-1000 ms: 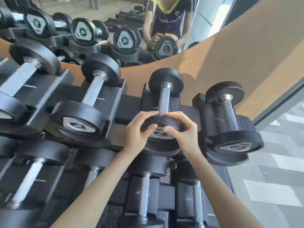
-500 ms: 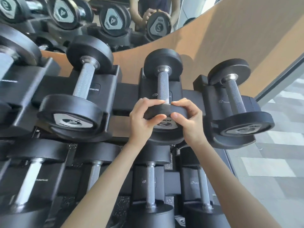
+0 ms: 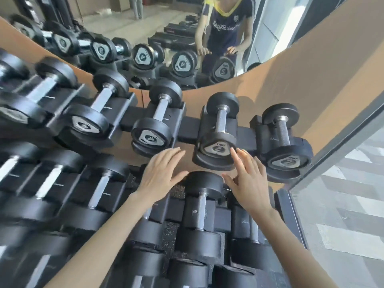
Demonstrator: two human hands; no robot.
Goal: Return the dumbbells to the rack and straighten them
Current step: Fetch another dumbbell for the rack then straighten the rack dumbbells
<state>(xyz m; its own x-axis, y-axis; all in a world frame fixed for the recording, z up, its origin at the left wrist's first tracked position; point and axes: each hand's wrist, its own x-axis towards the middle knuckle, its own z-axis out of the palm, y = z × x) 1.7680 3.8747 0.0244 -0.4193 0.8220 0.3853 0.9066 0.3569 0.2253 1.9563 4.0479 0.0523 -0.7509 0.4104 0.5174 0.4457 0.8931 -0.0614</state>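
Along the upper tier of the rack (image 3: 189, 127), side by side in separate cradles, handles running front to back: far-right dumbbell (image 3: 282, 140), left of it the dumbbell marked 2 (image 3: 218, 129), then the dumbbell marked 4 (image 3: 155, 119), then more further left. Behind that tier, the wall panel (image 3: 311, 59), with the mirror (image 3: 145, 23) above. Below and in front, the lower dumbbell (image 3: 202, 204), directly under the one marked 2. Left hand (image 3: 162, 173) before the gap between 4 and 2; right hand (image 3: 247, 181) at the 2's front right edge, contact unclear. Right of the rack, floor (image 3: 342, 204).

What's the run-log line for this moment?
2-marked dumbbell: seated in top-row cradle | left hand: open, holds nothing | right hand: open, beside it
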